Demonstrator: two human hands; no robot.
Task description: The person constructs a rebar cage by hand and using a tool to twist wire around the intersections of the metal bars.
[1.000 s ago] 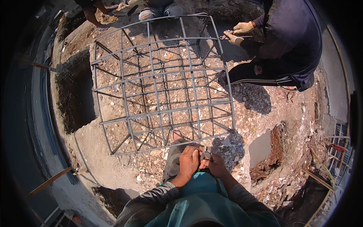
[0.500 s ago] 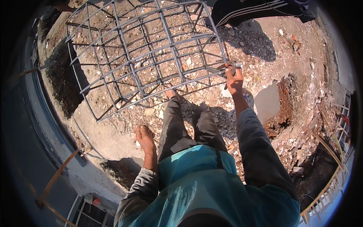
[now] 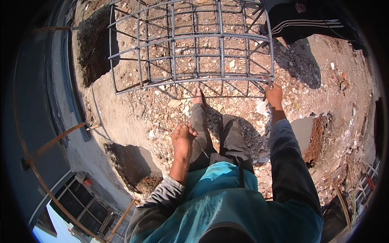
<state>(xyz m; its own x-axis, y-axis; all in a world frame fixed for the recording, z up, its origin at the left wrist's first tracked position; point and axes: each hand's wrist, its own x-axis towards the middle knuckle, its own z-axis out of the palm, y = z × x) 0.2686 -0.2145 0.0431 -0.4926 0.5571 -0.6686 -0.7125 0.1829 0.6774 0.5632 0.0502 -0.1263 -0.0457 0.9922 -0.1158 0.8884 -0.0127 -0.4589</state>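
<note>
A cage of tied steel bars (image 3: 221, 40) stands on the rubble in front of me, its near edge level with my bare foot. At its near right corner, my right hand (image 3: 274, 95) is closed around a dark metal hand tool (image 3: 265, 80) that looks like pincers, with a small red spot on it. The tool lies against the corner bars, so its jaws are hard to make out. My left hand (image 3: 183, 139) is raised over my left leg, fingers closed, away from the cage. A thin dark wire (image 3: 200, 146) trails from its fingers.
Square pits are dug at the upper left (image 3: 95, 48), the lower left (image 3: 131, 162) and the right (image 3: 314, 137). Beyond the cage's right end stands another person in dark striped trousers (image 3: 306, 26). Long bars (image 3: 69, 81) lie along the left wall. Broken stones cover the ground.
My view has shifted, so the cage sits farther right and higher. My left hand has risen and come inward, the wire now showing. The right hand remains at the cage corner with the tool.
</note>
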